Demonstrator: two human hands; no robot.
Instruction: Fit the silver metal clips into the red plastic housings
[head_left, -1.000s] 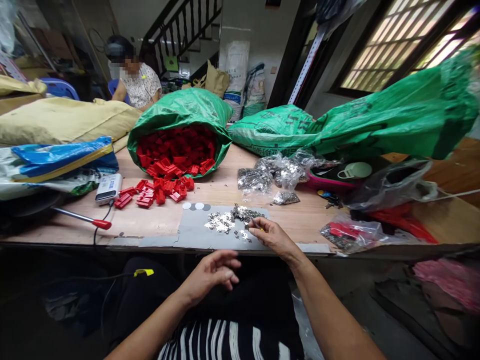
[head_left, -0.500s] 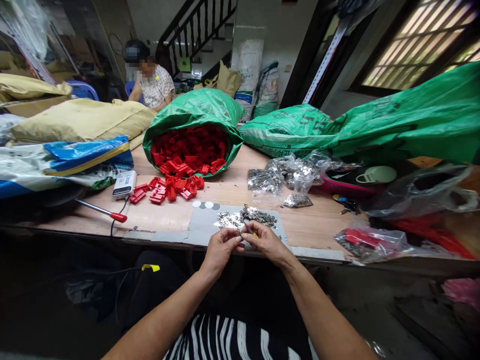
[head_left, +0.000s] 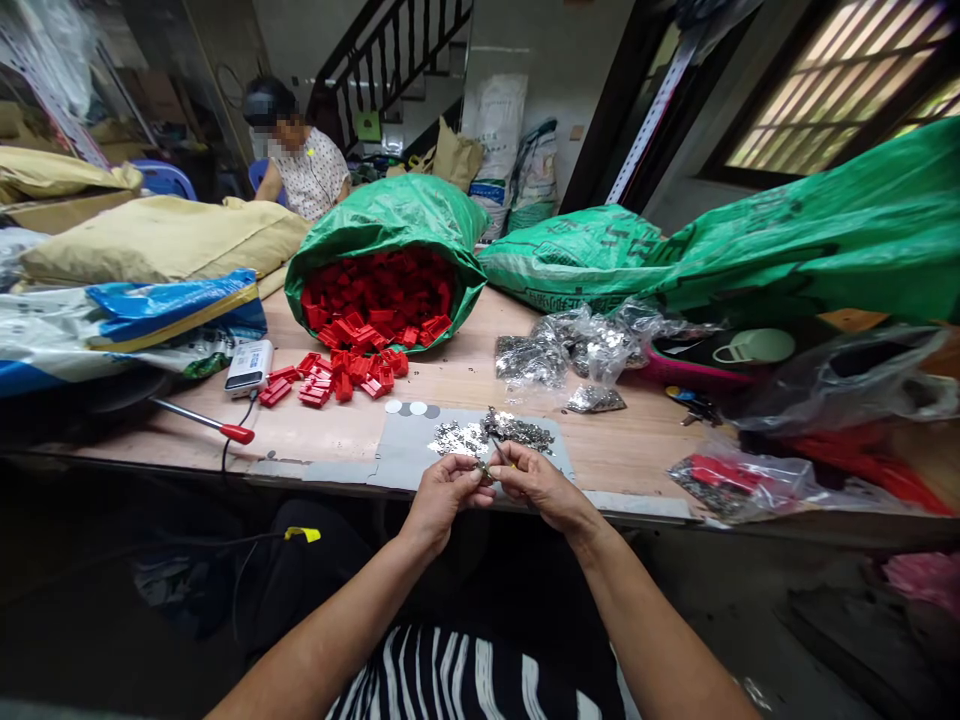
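Observation:
My left hand (head_left: 444, 500) is closed, its thumb and fingertips pinching a small metal piece (head_left: 482, 467). Close beside it, my right hand (head_left: 541, 487) grips a slim dark tool (head_left: 495, 445) with a bit of yellow showing between the fingers; its exact kind is unclear. The fingertips of both hands nearly meet above the front edge of a grey mat (head_left: 401, 455). Just beyond them on the mat lie a pile of shiny flat metal pieces (head_left: 454, 438) and a darker pile of small metal parts (head_left: 529, 432).
Red plastic parts (head_left: 337, 378) spill from a green sack (head_left: 405, 210) onto the table. A power bank (head_left: 249, 368) and a red-handled rod (head_left: 236, 433) lie left. Clear bags of metal parts (head_left: 596, 400) are right. A person (head_left: 307, 165) sits across the table.
My right hand has turned slightly, and the slim tool now shows more plainly, tilted above the metal pieces. My left hand keeps its pinch in nearly the same place.

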